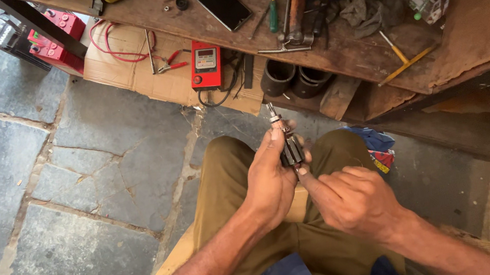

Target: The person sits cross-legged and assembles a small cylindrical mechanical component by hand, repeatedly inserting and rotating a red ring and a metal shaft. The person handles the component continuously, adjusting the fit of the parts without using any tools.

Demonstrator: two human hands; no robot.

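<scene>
Left hand (271,180) has a closed grip round a small motor armature (287,142), shaft up, held over the lap just below the counter (477,19) edge. Right hand (353,196): index fingertip touching the armature's lower end, other fingers curled, holding nothing. Looks like inspection or cleaning of the core. Next move needs a steady left hold and fine fingertip work.

A wooden workbench (477,19) crosses the top of the frame, carrying a dark phone (220,2), a hammer (295,9), a green-handled screwdriver (273,11) and a grey rag (369,10). Below it, flattened cardboard (126,68) holds a red meter (206,65), red-handled pliers (170,62) and a looped red wire (115,48), beside two black cylinders (293,78). Grey stone floor slabs (49,196) fill the left of the frame.
</scene>
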